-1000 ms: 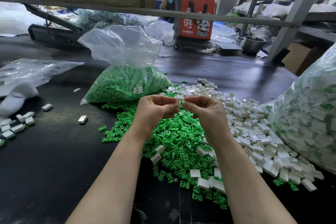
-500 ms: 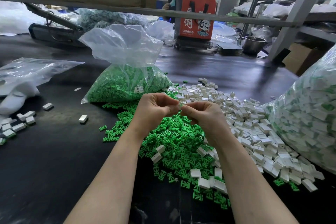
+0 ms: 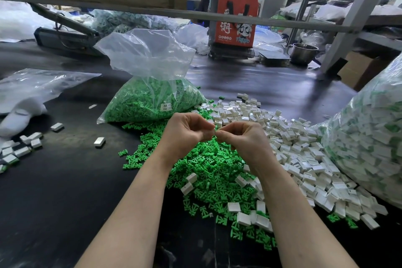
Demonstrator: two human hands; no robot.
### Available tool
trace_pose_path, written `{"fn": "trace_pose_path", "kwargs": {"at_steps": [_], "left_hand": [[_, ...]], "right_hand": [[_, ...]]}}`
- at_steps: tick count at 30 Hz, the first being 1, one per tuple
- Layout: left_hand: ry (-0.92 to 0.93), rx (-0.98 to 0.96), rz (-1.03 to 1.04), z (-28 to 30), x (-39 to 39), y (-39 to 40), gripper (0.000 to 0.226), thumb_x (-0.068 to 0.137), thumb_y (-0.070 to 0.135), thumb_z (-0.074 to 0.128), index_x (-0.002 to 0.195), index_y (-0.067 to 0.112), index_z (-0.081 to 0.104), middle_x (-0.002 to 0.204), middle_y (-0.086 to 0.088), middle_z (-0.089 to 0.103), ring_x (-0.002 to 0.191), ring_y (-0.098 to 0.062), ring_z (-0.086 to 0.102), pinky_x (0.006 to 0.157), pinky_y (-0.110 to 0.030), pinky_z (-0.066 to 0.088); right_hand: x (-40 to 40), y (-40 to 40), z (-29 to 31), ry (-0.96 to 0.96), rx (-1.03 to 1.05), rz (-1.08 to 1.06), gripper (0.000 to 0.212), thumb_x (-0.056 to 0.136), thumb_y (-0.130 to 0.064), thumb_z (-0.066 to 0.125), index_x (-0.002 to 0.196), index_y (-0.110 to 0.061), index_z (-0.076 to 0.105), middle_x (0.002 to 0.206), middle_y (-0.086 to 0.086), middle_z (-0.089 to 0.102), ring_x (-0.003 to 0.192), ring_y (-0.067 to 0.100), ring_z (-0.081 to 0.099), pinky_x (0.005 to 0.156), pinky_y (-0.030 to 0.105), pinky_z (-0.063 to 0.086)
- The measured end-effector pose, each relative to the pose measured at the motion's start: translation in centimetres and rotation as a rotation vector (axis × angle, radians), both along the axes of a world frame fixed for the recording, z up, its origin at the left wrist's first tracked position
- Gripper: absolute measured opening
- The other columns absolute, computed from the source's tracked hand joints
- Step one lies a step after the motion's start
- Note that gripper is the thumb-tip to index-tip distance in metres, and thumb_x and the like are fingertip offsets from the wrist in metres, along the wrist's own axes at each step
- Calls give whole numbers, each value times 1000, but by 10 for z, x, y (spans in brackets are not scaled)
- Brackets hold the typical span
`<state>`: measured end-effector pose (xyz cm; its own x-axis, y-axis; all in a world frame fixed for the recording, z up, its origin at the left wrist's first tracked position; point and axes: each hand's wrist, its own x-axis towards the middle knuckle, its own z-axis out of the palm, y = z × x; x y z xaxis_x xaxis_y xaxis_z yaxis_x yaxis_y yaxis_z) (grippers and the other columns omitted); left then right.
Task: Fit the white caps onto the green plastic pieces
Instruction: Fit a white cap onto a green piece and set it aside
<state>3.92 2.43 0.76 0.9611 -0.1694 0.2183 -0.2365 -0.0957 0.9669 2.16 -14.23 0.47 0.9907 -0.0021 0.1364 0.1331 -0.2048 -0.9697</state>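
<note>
Workshop setting, dark counter (image 3: 54, 191) w/ metal frame rails overhead; another person seated at far side, behind an orange carton (image 3: 236, 22). Steel pot (image 3: 303, 52) back right.

Both hands raised over centre of counter, fingertips meeting. Left hand (image 3: 187, 135) fingers curled, pinching a small white piece (image 3: 215, 131) at the tips. Right hand (image 3: 241, 139) fingers also curled, tips pressed against the same spot; cannot tell exactly what it holds, part hidden by fingers. Forearms bare, coming in from bottom edge.

Green plastic pieces (image 3: 208, 169): loose heap directly below the hands, spreading toward near edge. A few strays to the left of heap.

White caps (image 3: 300, 159): loose pile right of the green heap, touching and partly mixed w/ it; several caps lying on top of the green.

Clear bag of green pieces (image 3: 152, 98): just behind the heap, top open and bunched up, small label on its front.

Big clear bag (image 3: 369, 141) at right edge, packed w/ white-and-green parts, leaning against the white pile.

Left side: small group of white parts (image 3: 19, 150) near the edge, two singles closer in. Crumpled clear plastic (image 3: 32, 87) behind them.
</note>
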Motion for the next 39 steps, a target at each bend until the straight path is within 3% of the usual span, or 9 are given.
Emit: {"fn": "trace_pose_path", "kwargs": {"at_steps": [5,11,16,26,32,36,39], "left_hand": [[-35,60,-5,0,0,1,21,76,-9,75,79,12,75,77,-4,76,77,-20,74,73,-27,60],[-62,79,3,-1,1,2,23,76,-9,75,78,14,75,76,-2,76,75,-18,74,72,-25,59],[-76,87,-6,-2,3,3,22,77,-9,75,80,14,76,77,-3,76,76,-19,74,73,-25,59],[-96,144,-16,-4,4,1,29,75,-6,77,75,23,75,75,4,75,76,-14,73,74,-25,59],[-85,-38,-1,-3,2,-2,24,76,-6,75,79,17,76,75,1,76,72,-13,73,68,-18,55],[-68,-125,3,-5,3,-4,21,76,-3,76,81,17,76,78,-2,76,75,-17,73,70,-22,57],[-69,-82,-13,-5,5,-3,20,78,3,77,89,20,76,82,-1,76,78,-17,73,72,-22,57]], "right_hand": [[0,0,1,-21,-37,2,14,80,-6,77,72,-16,72,67,2,71,55,2,61,52,11,45],[-1,0,0,-53,-48,2,14,80,-5,77,73,-16,72,69,3,72,58,4,63,54,12,46],[1,0,-1,-82,-83,-2,12,80,-5,77,76,-15,73,74,8,73,66,13,66,65,21,56],[1,0,-3,-111,-172,-8,7,79,-8,79,78,-13,75,75,7,73,69,21,68,69,33,57],[1,1,-4,-85,91,-2,5,80,-6,77,80,-10,75,65,-2,72,57,1,63,54,10,45],[1,1,-3,-101,154,17,5,80,-9,77,78,-12,74,65,-2,72,57,1,62,53,10,44],[2,-1,-4,-113,174,9,5,79,-8,77,79,-12,74,65,-2,72,57,1,63,53,10,45]]}}
